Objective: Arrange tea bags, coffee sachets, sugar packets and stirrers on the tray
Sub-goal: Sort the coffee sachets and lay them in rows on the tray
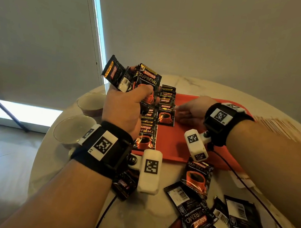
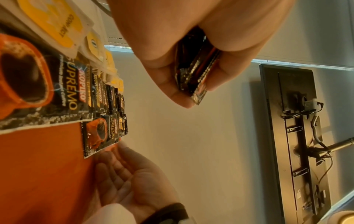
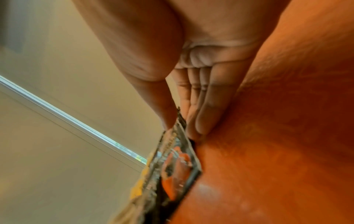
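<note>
Two bowls (image 1: pixel 88 102) sit at the table's left edge, beside your left hand (image 1: pixel 125 109); its fingers clamp a fan of coffee sachets (image 1: pixel 131 77) above the red tray (image 1: pixel 173 141); two overlapping sachet rows (image 1: pixel 163 104) lie on the tray; your right hand (image 1: pixel 192 109), fingers straight, touches the nearer row's front sachet; about six loose sachets (image 1: pixel 208 221) lie on the table in front of the tray.

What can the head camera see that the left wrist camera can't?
Only the head view shows the loose coffee sachets on the table in front of the tray, and two bowls at the left. Only the left wrist view shows yellow packets beyond the coffee rows, and a dark screen's back. Both show the orange tray, the left hand gripping a bunch of sachets, and the right hand at the sachet row.
</note>
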Demonstrator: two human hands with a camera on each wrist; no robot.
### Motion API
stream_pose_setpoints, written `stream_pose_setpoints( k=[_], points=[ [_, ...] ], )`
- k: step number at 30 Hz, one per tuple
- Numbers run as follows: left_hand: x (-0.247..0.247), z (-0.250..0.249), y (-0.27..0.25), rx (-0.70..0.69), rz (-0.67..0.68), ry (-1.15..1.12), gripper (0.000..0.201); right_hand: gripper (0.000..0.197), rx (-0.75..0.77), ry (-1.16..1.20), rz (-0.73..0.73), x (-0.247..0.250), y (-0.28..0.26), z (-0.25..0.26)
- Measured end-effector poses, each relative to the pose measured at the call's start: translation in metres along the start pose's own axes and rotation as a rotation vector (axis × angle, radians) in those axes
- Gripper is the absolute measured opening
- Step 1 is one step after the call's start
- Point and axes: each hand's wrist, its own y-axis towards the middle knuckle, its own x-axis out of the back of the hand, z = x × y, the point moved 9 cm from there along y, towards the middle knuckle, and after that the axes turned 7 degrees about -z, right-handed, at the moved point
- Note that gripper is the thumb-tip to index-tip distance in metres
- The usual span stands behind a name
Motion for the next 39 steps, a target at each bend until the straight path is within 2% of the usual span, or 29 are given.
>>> stream_pose_setpoints(
  k=[3,8,11,16,17,19,21,23,25,28,31,35,39],
  points=[
    [-0.001,0.004,-0.002,0.038,0.009,0.003,0.036,0.012,0.097,0.153,-0.014,0.007,-0.011,0.013],
    [-0.017,0.006,-0.01,0.026,0.113,0.041,0.047,0.025,0.22,0.302,0.249,-0.01,-0.047,0.032],
    [-0.018,0.009,-0.013,0.03,0.129,0.088,0.048,0.021,0.303,0.309,0.302,-0.017,-0.063,0.044],
    [-0.013,0.008,-0.011,0.026,0.109,0.068,0.042,0.046,0.287,0.382,0.36,-0.01,-0.064,0.051],
    [-0.014,0.008,-0.01,0.023,0.111,0.06,0.044,0.043,0.31,0.377,0.362,-0.01,-0.065,0.052],
    [-0.016,0.007,-0.012,0.023,0.127,0.031,0.047,0.024,0.357,0.398,0.333,-0.009,-0.065,0.056],
    [-0.017,0.007,-0.013,0.035,0.122,0.001,0.037,0.011,0.336,0.477,0.29,-0.007,-0.062,0.056],
    [-0.017,0.008,-0.014,0.056,0.112,-0.019,0.032,0.008,0.315,0.537,0.271,-0.005,-0.059,0.055],
    [-0.015,0.008,-0.014,0.047,0.099,-0.02,0.041,0.005,0.303,0.562,0.258,-0.006,-0.059,0.054],
    [-0.016,0.008,-0.014,0.027,0.101,-0.024,0.052,0.012,0.276,0.612,0.219,-0.01,-0.06,0.052],
    [-0.011,0.007,-0.012,0.014,0.051,-0.025,0.05,0.015,0.341,0.545,0.201,-0.015,-0.065,0.053],
    [-0.006,0.001,-0.01,-0.029,-0.005,-0.018,0.053,0.006,0.392,0.475,0.25,-0.016,-0.068,0.057],
    [0.007,-0.004,-0.004,-0.075,-0.09,0.012,0.039,0.009,0.25,0.563,0.093,0.009,-0.04,0.039]
  ],
)
